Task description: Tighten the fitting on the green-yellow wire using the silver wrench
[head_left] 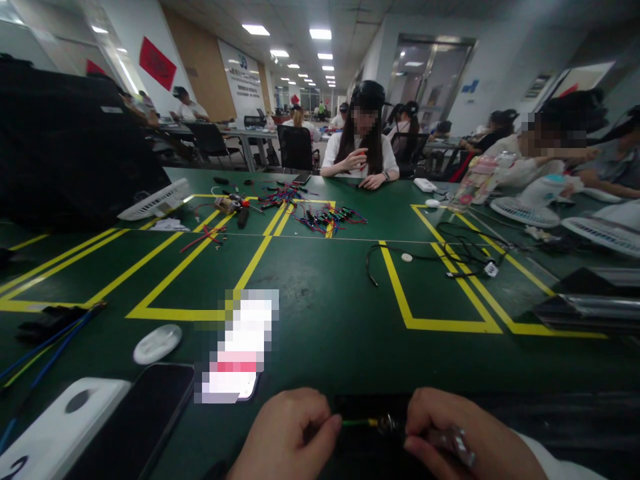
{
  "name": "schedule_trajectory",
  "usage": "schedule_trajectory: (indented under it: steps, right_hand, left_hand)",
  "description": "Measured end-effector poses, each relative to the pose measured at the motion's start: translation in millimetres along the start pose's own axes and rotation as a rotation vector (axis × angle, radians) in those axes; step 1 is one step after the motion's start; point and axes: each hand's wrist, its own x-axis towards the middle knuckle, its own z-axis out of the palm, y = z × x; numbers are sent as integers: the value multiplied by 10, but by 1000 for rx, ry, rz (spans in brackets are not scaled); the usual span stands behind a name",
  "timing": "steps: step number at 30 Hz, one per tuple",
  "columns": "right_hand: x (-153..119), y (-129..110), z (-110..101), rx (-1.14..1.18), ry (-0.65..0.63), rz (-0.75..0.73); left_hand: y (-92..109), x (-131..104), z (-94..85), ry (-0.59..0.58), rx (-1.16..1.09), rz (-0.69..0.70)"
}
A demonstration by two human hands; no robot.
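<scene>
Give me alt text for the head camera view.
Two hands at the near edge of a green table pinch a green wire: left hand on the wire, right hand on its metal end. A phone lies left; people sit beyond.

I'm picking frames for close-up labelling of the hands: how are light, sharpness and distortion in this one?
Head view: ceiling panels light the room evenly, with soft sheen on the green table; straight yellow tape lines splay toward the edges, wide-angle stretch; left hand and right hand, pinching a thin green wire, sit dim and slightly soft at the bottom edge.
</scene>
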Motion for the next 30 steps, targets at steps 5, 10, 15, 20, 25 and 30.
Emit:
schedule_trajectory:
  steps: [5,10,15,20,25,30]
  right_hand:
    - [84,18,-96,64,-62,-109]
    - [230,23,-266,149,-187,-253]
    - [338,52,-356,170,-248,-336]
    - [213,0,-416,127,-98,-150]
    - [2,-114,-253,78,14,9]
    - [-12,-139,-107,66,1,15]
  left_hand:
    - [4,13,2,-9,-8,5]
    - [7,2,0,5,-3,9]
    - [9,-33,0,13,-2,6]
    - [19,-55,-5,29,1,13]
    - [28,-48,-20,21,-8,24]
    - [29,-39,-18,25,-4,38]
